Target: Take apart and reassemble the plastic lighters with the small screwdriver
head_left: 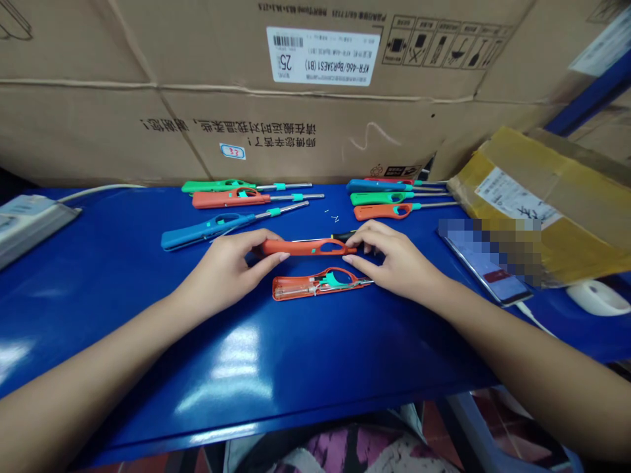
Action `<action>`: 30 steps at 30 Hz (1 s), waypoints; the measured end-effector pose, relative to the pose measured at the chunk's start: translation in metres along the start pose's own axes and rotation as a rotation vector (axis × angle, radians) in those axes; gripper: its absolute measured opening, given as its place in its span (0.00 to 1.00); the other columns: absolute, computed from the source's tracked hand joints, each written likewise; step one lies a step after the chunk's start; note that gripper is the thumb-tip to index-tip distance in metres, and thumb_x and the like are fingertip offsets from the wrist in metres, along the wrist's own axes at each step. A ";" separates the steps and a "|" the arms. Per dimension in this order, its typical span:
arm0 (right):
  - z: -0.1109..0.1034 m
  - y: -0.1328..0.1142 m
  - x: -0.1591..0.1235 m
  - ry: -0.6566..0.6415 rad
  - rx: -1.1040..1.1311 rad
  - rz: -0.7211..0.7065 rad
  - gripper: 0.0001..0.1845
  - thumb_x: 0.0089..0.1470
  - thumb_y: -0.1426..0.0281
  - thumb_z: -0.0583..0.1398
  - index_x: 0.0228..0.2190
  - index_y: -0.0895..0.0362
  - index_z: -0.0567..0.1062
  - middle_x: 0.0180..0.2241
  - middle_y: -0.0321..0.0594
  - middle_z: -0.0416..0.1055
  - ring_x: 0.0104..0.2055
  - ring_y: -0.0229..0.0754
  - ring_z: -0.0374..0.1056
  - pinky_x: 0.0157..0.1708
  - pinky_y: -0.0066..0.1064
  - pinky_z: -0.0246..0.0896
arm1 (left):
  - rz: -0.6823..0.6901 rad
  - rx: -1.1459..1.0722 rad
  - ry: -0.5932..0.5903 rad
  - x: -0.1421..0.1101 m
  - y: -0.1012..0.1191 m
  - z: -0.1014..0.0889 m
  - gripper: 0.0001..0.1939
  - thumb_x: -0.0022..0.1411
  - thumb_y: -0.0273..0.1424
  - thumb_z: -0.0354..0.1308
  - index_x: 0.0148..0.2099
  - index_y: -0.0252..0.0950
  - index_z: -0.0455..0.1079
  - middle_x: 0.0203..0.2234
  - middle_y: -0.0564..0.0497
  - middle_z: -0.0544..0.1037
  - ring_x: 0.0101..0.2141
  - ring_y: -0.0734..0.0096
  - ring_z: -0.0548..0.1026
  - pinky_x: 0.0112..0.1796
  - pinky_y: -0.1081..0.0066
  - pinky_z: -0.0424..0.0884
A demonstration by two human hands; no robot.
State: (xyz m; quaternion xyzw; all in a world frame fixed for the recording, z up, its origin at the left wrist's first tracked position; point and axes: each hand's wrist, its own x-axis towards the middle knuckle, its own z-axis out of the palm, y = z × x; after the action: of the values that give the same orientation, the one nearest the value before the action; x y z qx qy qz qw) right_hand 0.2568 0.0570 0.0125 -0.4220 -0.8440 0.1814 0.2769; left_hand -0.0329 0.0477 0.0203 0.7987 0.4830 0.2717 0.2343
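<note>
My left hand (236,259) pinches the wide end of an orange lighter shell half (300,247) between thumb and fingers. At its narrow end, my right hand (382,253) has thumb and fingers closed around the tip. Just in front, on the table, lies the matching orange half (290,288), open side up, with a clear tank, a green trigger and metal parts inside. Behind the held shell is a screwdriver (340,235) with a black and yellow handle, partly covered by my right hand. A few small screws (335,219) are scattered farther back.
Blue, orange and green lighters (211,230) lie at the back left, with more lighters (379,211) at the back right. A phone (486,266), a white mouse (599,297) and a taped carton (542,164) are at right. A power strip (32,226) sits left; large cardboard (197,59) stands behind.
</note>
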 end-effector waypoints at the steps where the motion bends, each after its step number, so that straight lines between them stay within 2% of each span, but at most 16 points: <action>1: -0.001 -0.001 0.000 0.026 0.011 -0.001 0.06 0.59 0.67 0.63 0.38 0.55 0.75 0.39 0.42 0.73 0.35 0.40 0.69 0.38 0.35 0.68 | -0.047 -0.096 0.004 -0.001 0.004 0.000 0.18 0.66 0.45 0.60 0.46 0.35 0.75 0.39 0.47 0.82 0.38 0.62 0.79 0.40 0.64 0.76; 5: -0.008 -0.009 -0.002 0.119 0.073 0.010 0.17 0.59 0.65 0.64 0.49 0.54 0.73 0.37 0.39 0.75 0.35 0.40 0.70 0.38 0.33 0.69 | -0.188 -0.452 -0.047 -0.004 0.017 -0.002 0.22 0.60 0.42 0.67 0.52 0.35 0.74 0.40 0.47 0.84 0.38 0.63 0.82 0.41 0.66 0.80; 8: -0.014 -0.014 -0.004 0.067 0.003 -0.068 0.21 0.60 0.64 0.65 0.53 0.53 0.74 0.42 0.42 0.78 0.42 0.44 0.73 0.45 0.37 0.69 | -0.227 -0.527 -0.116 -0.004 0.021 -0.005 0.20 0.62 0.40 0.66 0.53 0.37 0.76 0.35 0.49 0.85 0.33 0.66 0.82 0.37 0.68 0.81; 11: -0.017 -0.017 -0.006 0.017 -0.030 -0.110 0.20 0.59 0.64 0.66 0.52 0.54 0.76 0.44 0.43 0.78 0.45 0.46 0.74 0.47 0.38 0.68 | -0.234 -0.529 -0.147 -0.005 0.021 -0.006 0.17 0.62 0.39 0.65 0.52 0.39 0.77 0.38 0.51 0.85 0.34 0.67 0.83 0.38 0.69 0.81; 15: -0.018 -0.016 -0.007 -0.031 0.035 -0.061 0.17 0.57 0.64 0.68 0.47 0.56 0.79 0.37 0.40 0.78 0.37 0.41 0.72 0.40 0.33 0.68 | -0.105 -0.304 -0.110 -0.009 0.016 -0.003 0.18 0.59 0.41 0.69 0.51 0.42 0.78 0.43 0.52 0.84 0.40 0.65 0.82 0.44 0.67 0.79; 18: -0.019 -0.016 -0.007 -0.095 0.070 -0.043 0.18 0.55 0.64 0.68 0.47 0.56 0.80 0.35 0.39 0.77 0.36 0.40 0.71 0.39 0.33 0.66 | 0.117 -0.038 -0.077 -0.011 0.013 -0.002 0.17 0.61 0.42 0.68 0.50 0.40 0.77 0.42 0.51 0.83 0.41 0.65 0.80 0.44 0.66 0.76; 22: -0.021 -0.019 -0.005 -0.183 0.068 -0.067 0.16 0.56 0.67 0.67 0.47 0.56 0.81 0.34 0.38 0.77 0.35 0.40 0.70 0.37 0.31 0.63 | 0.359 0.193 -0.126 -0.012 0.014 -0.005 0.13 0.67 0.38 0.62 0.49 0.36 0.77 0.43 0.47 0.80 0.41 0.64 0.78 0.43 0.65 0.74; 26: -0.018 -0.019 -0.004 -0.254 0.069 -0.105 0.09 0.56 0.68 0.68 0.39 0.58 0.81 0.30 0.37 0.73 0.33 0.39 0.68 0.36 0.30 0.61 | 0.389 0.264 -0.192 -0.013 0.016 -0.007 0.11 0.68 0.36 0.60 0.48 0.37 0.78 0.41 0.47 0.79 0.40 0.63 0.77 0.41 0.64 0.74; 30: -0.013 -0.016 -0.004 -0.262 0.054 -0.101 0.12 0.57 0.68 0.67 0.42 0.59 0.82 0.34 0.40 0.72 0.35 0.40 0.68 0.37 0.32 0.62 | 0.370 0.309 -0.216 -0.014 0.016 -0.007 0.11 0.68 0.36 0.60 0.49 0.38 0.77 0.43 0.48 0.79 0.41 0.62 0.76 0.42 0.64 0.73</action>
State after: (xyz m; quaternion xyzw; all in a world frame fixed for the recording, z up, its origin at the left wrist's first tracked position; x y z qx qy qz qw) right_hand 0.2573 0.0454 0.0301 -0.3440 -0.8880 0.2432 0.1844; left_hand -0.0329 0.0288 0.0322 0.9242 0.3367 0.1459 0.1059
